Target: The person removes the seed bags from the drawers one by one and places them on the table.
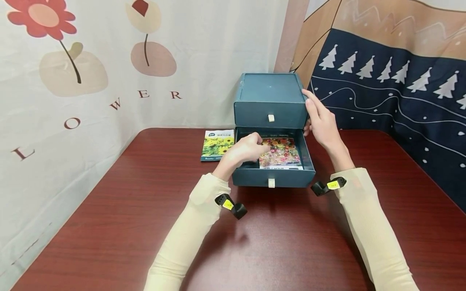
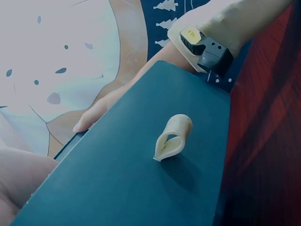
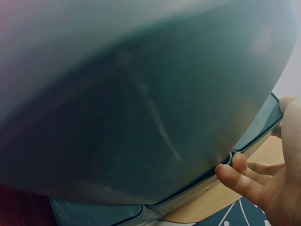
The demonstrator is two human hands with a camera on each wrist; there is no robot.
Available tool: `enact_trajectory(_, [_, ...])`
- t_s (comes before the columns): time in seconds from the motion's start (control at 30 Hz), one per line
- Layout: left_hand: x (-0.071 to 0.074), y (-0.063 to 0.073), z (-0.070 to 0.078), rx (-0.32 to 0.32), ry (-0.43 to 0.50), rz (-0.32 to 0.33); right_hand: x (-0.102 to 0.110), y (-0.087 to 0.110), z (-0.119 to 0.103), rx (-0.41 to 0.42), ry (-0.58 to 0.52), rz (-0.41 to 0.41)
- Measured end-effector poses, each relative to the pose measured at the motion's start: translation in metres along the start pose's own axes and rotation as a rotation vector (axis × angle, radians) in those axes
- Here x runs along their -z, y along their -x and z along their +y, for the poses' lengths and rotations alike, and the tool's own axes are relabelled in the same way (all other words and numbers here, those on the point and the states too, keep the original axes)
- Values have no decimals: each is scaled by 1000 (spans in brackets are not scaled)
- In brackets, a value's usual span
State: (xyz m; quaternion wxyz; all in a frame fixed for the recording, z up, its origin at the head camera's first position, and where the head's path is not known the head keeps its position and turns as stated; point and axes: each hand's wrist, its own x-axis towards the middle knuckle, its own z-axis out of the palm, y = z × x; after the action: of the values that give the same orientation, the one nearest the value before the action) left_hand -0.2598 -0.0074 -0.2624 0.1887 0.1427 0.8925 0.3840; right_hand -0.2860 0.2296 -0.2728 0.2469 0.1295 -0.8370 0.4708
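A blue-green two-drawer box [image 1: 271,91] stands on the table with its lower drawer [image 1: 251,178] pulled out. Inside that drawer lies a flower-printed packet [image 1: 282,153]. My left hand [image 1: 244,150] reaches over the drawer's left side, its thumb side beside the packet; the fingertips are hidden, so any grip does not show. My right hand [image 1: 323,121] touches the right side of the box near its top edge, fingers [image 3: 244,186] against the side and nothing held. The left wrist view shows the drawer's front with its cream pull loop [image 2: 176,134].
Left of the box, a packet with yellow flowers [image 1: 217,145] lies flat on the red-brown table [image 1: 145,202]. The closed upper drawer has a small white pull tab [image 1: 271,118]. Printed curtains [image 1: 204,48] hang behind and at the right.
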Motion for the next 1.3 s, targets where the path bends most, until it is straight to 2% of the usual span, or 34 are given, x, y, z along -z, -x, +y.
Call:
enact_trajectory(0.1, [-1, -3, -1, 1, 36, -6, 0, 0, 0, -2, -7, -5])
enact_trajectory(0.17, [-2, -5, -1, 5, 51, -11, 1, 3, -8, -6, -11, -11])
enact_trajectory(0.33, [-2, -7, -1, 54, 34, -14, 1, 2, -6, -6, -18, -16])
enact_trajectory(0.43, [-1, -7, -1, 65, 32, -12, 0, -1, 3, -3, -21, -14])
enact_trajectory(0.93, [-4, -7, -3, -16, 42, -56, 0, -1, 3, -9, -3, -9])
enact_trajectory(1.13, [-5, -7, -4, -45, 117, -55, 0, 0, 2, -9, -11, -11])
enact_trajectory(1.3, [-3, -9, -5, -39, 143, -46, 0, -1, 3, -14, -16, -14])
